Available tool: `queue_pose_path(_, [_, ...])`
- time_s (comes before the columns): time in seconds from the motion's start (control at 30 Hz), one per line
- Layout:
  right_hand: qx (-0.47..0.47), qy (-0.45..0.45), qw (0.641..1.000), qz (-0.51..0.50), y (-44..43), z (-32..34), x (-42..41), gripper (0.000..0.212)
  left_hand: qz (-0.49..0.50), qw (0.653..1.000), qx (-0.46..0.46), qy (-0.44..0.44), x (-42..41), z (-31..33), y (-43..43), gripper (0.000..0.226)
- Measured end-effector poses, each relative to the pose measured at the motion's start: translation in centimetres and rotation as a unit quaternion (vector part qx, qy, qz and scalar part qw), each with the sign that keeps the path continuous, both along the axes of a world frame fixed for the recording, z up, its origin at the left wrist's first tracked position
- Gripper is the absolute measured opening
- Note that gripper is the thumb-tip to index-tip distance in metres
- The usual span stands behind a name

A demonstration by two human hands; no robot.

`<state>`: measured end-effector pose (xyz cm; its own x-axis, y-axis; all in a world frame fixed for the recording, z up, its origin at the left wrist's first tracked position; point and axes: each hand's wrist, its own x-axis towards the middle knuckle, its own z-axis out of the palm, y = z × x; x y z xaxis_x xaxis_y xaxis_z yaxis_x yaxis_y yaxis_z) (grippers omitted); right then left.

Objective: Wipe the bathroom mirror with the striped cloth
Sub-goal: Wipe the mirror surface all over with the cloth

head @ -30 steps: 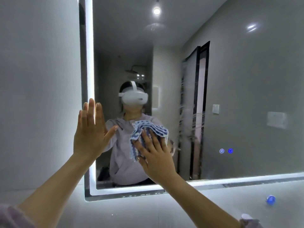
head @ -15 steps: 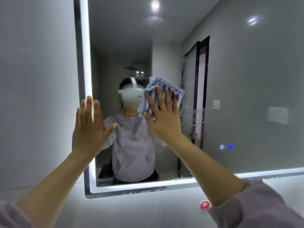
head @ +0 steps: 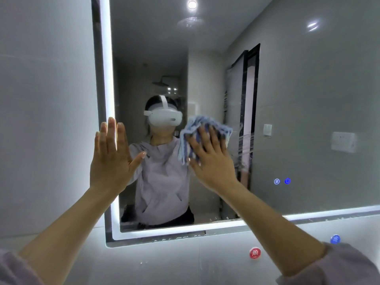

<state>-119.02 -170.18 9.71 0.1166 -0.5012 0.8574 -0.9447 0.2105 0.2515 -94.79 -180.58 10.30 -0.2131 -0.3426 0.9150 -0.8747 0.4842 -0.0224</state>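
Grey bathroom tiles [head: 45, 120] surround the big mirror [head: 308, 99], whose edge glows with a white light strip [head: 107, 79] down its left side and along the bottom. My left hand [head: 112, 163] is flat against the mirror's left edge, fingers straight up and together, thumb spread out to the right, gripping nothing. My right hand [head: 211, 159] presses the striped cloth [head: 195, 130] against the glass near the middle of the mirror, fingers splayed over it; the blue-and-white cloth bunches out above and to the left of my fingertips. Faint smeary streaks [head: 244, 140] show on the glass just right of the cloth. Two small blue lit buttons [head: 282, 181] sit on the mirror lower right, well apart from my hand. Below the mirror on the wall I see a round red sticker [head: 255, 253] and a round blue one [head: 335, 239], the blue one just above my right sleeve [head: 339, 268].
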Motion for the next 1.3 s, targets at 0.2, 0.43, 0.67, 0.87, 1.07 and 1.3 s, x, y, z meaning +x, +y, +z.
queue_pose_path(0.2, [-0.035,-0.046,0.998,0.007,-0.6,-0.3,1.2,0.063,-0.01,1.0,0.002,0.006,-0.1,0.0,0.3,0.091])
queue_pose_path(0.43, [0.015,-0.036,0.999,0.008,0.1,-16.5,2.0,0.054,-0.019,1.0,0.002,0.012,0.0,0.2,0.5,0.091])
queue_pose_path(0.67, [0.041,-0.054,0.998,0.004,1.2,-17.6,1.4,0.056,-0.01,1.0,-0.008,0.007,0.0,0.2,0.4,0.091])
queue_pose_path(0.87, [-0.005,-0.078,0.996,-0.053,0.9,-7.1,-0.3,0.071,-0.042,0.999,-0.003,0.02,-0.1,0.0,0.3,0.091])
queue_pose_path(1.07, [-0.005,-0.1,0.994,-0.044,1.9,-14.2,0.5,0.068,-0.05,0.999,0.001,0.019,0.0,0.0,-0.1,0.091])
queue_pose_path(1.3, [0.045,-0.155,0.986,-0.048,3.1,-20.1,0.8,0.065,-0.061,0.998,-0.004,0.025,-0.4,0.4,2.0,0.09])
